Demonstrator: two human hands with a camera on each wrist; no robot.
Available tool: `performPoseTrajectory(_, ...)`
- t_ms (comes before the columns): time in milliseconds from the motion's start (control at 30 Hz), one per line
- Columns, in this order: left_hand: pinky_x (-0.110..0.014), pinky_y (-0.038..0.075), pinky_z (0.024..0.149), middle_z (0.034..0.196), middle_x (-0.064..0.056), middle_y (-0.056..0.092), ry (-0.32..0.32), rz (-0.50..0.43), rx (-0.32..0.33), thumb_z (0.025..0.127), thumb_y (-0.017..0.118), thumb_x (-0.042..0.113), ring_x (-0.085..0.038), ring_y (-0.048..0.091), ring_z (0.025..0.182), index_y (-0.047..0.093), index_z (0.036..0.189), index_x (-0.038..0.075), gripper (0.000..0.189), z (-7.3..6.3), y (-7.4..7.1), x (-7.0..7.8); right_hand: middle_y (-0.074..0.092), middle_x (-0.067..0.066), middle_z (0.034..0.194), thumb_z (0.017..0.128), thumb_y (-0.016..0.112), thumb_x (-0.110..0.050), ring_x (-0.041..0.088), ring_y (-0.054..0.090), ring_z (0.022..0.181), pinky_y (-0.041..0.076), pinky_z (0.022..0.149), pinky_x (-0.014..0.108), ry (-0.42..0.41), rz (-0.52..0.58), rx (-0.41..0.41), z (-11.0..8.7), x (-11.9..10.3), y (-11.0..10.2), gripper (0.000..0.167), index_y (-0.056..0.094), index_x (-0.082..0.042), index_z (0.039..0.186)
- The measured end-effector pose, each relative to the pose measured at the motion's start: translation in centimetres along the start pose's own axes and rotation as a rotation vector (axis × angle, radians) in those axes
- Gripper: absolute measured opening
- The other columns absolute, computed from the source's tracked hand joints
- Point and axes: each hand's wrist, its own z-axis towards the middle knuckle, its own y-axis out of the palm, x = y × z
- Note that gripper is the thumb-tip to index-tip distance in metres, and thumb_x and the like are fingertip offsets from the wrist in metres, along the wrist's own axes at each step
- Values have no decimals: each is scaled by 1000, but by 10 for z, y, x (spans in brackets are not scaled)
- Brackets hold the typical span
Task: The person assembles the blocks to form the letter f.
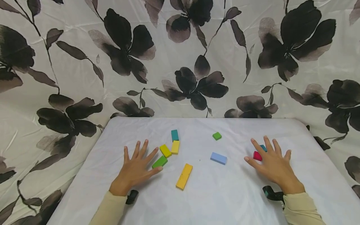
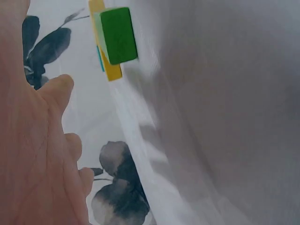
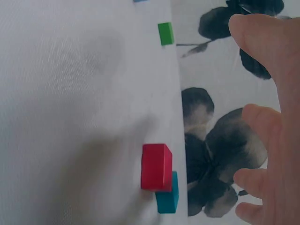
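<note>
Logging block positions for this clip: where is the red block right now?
In the head view, the red block lies on the table's right side, partly hidden by the right hand and beside a teal block.

The head camera is facing forward and down from farther off, taking in the white table (image 1: 213,200), the floral cloth (image 1: 197,90) beyond, the left hand (image 1: 135,171) and the right hand (image 1: 276,170). The left wrist camera (image 1: 132,197) is peering closely past its hand, tipped sideways, and sharing the long green block (image 1: 159,162) with the head view; the right wrist camera (image 1: 270,193), also close and sideways, is sharing the red block (image 1: 257,156) and small green block (image 1: 217,136) with it.
</note>
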Motion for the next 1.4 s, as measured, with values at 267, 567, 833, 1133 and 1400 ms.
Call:
performPoseTrajectory(267,-71,-10,109,165,-14,16,32,11,17,86,38,85,-43,7,150,47,152,28,87,2,3,7,17,30,160,90,48,-74,56,8,143,-1,94,87,-39,26,14,3,-9,7,88,30,-23,159)
performPoseTrajectory(567,-71,7,112,160,-13,33,38,33,49,87,38,84,-40,22,148,58,144,24,85,5,6,16,28,25,158,91,52,-70,51,22,142,9,98,84,-124,26,62,7,-22,13,80,41,-22,155)
performPoseTrajectory(833,-67,16,113,154,-13,42,64,-15,52,91,43,78,-38,32,144,61,140,22,77,6,5,25,36,24,154,94,56,-62,49,33,137,22,102,75,-185,64,102,11,-35,21,73,46,-19,152)
performPoseTrajectory(1133,-59,25,113,147,-11,50,127,-97,86,93,60,58,-35,37,141,65,134,20,57,6,0,36,51,19,145,96,61,-50,43,46,131,35,102,65,-216,173,92,17,-51,30,64,52,-14,148)
performPoseTrajectory(1400,-50,37,109,141,-8,54,235,-161,131,92,67,50,-29,45,135,67,132,18,52,7,1,42,58,14,138,97,61,-45,37,50,130,38,104,60,-196,267,21,18,-57,36,55,59,-12,141)
